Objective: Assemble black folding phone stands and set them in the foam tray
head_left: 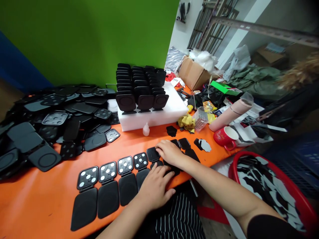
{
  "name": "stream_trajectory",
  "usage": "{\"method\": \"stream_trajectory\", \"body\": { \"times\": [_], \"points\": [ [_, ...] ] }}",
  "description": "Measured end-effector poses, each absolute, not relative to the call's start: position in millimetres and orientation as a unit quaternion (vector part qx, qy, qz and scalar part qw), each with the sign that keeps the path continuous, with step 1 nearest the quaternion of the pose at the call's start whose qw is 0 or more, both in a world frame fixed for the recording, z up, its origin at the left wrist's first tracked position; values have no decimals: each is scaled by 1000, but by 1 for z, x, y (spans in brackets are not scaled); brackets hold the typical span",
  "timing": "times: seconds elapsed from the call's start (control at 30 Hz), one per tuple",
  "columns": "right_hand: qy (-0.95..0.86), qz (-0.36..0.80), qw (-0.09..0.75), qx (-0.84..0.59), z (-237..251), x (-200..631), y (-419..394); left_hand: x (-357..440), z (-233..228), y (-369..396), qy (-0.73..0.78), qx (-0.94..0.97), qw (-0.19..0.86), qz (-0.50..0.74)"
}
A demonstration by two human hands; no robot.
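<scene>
Reaching in from the lower edge, the left hand (155,186) lies palm down, fingers spread, at the lower half of a hinged black case (153,154) on the orange table (50,192). The right hand (171,152) extends from the right, fingers bent, tips at the case's upper half; whether they pinch anything cannot be told. Four unfolded cases (108,196) bearing white discs (107,171) lie alongside, leftward.

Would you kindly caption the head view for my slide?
Left hand and right hand over a row of hinged black pieces on an orange tabletop.
</scene>
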State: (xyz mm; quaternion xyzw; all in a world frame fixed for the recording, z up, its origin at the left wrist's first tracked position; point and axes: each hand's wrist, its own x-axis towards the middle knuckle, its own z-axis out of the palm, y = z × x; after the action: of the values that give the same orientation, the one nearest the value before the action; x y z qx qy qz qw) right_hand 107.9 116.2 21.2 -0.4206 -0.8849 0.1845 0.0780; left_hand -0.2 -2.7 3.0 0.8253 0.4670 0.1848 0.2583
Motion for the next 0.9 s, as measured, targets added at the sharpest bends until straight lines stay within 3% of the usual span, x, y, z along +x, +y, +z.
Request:
{"method": "stream_trajectory", "body": {
  "times": [0.23, 0.37, 0.5, 0.9],
  "points": [
    [-814, 171, 128, -540, 34, 181, 142, -2, 2, -3, 458, 832, 250, 189],
    [-740, 95, 57, -663, 36, 267, 152, -3, -1, -2, 455, 836, 244, 187],
    [-714, 95, -2, -694, 27, 319, 143, -2, -5, 1, 453, 839, 236, 188],
    [-720, 95, -38, -687, 21, 316, 132, -26, 7, -15, 451, 855, 181, 182]
  ]
}}
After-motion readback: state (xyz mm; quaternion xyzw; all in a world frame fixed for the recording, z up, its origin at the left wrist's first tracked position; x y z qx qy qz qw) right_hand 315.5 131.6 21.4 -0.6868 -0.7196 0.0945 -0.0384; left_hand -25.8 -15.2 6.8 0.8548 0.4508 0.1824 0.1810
